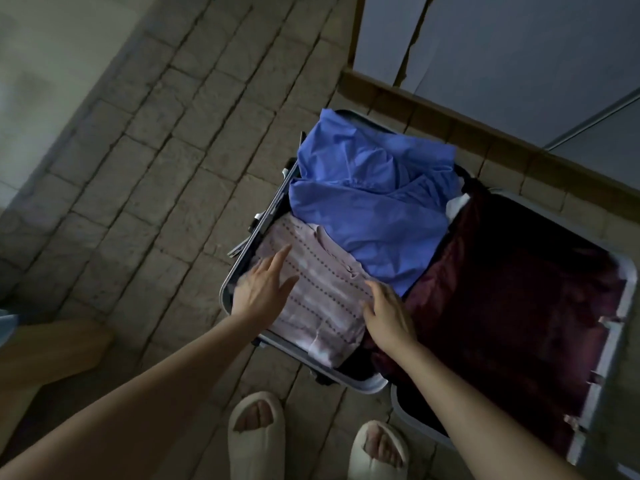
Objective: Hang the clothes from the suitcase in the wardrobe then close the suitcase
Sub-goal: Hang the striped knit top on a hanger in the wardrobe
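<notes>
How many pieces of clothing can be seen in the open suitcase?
2: a blue garment in the far part of the suitcase, a pink patterned garment nearer, under both hands. More may be hidden beneath.

blue shirt (370, 202) hides suitcase (242, 265) rim

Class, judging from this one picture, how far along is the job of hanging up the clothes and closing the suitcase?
Done: nothing that shows; the suitcase lies open on the floor. In hand: the left hand and right hand reach onto the folded pink patterned garment, fingers straight, not yet gripping. Left: that garment and the blue garment beside it still need hanging, then the case needs closing.
</notes>
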